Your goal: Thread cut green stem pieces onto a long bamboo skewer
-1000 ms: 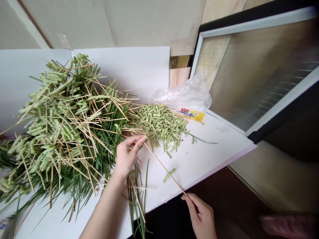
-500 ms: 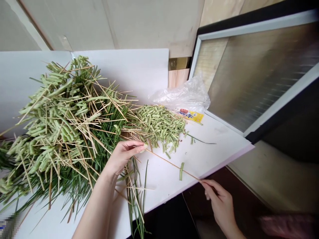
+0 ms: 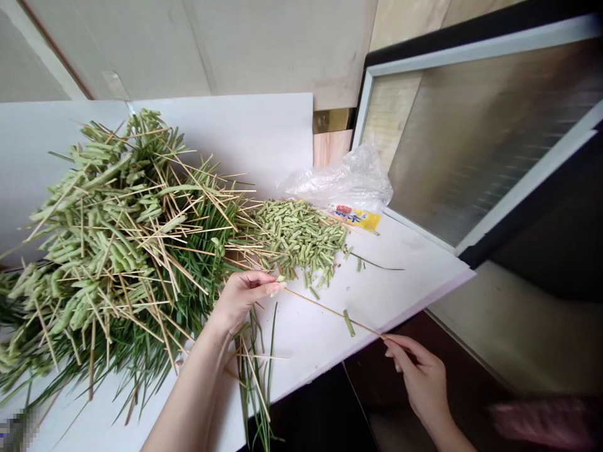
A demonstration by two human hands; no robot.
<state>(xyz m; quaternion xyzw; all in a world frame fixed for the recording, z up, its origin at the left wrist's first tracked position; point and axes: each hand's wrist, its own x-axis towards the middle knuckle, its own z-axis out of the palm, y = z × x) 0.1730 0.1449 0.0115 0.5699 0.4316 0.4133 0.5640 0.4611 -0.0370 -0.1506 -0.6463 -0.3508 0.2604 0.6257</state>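
A thin wooden skewer (image 3: 320,306) spans the gap between my hands above the white table. My right hand (image 3: 421,373) is closed on its right end, past the table's edge. One cut green bean piece (image 3: 349,323) is threaded crosswise on the skewer, nearer the right hand. My left hand (image 3: 247,296) pinches another small bean piece (image 3: 281,279) at the skewer's left end; the fingers partly hide it, and I cannot tell whether the tip has pierced it. Just beyond the left hand lies a heap of loose cut bean pieces (image 3: 301,232).
To the left rises a large pile of skewered beans (image 3: 117,238) with sticks jutting out, mixed with green chives (image 3: 200,251). A clear plastic bag (image 3: 346,179) lies behind the loose pieces. A framed glass panel (image 3: 471,138) leans at the right, beside the white table (image 3: 377,251).
The threaded bean piece has turned on the skewer, its upper end now leaning left. Both hands have shifted slightly right in view and keep their grips. The whole view has shifted a little.
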